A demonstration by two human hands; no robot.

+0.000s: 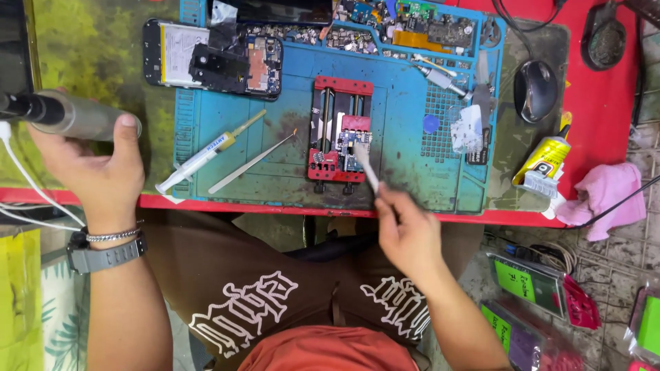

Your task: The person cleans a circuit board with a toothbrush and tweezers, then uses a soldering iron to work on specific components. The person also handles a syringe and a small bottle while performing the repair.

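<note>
My right hand [405,230] grips a small white brush [366,170] whose tip rests on a little circuit board [350,142] clamped in a red holder [338,130] on the blue work mat [405,165]. My left hand [89,165] is off to the left, closed around a grey cylindrical tool handle [69,117] with a black end. A white cable [20,172] hangs from that tool. The left wrist wears a grey watch and a bracelet.
A syringe [206,152] and metal tweezers [251,163] lie on the mat left of the holder. An opened phone [213,62] lies at the back left, loose parts along the mat's top trays. A computer mouse [535,89], a glue tube [543,161] and a pink cloth [605,196] are on the right.
</note>
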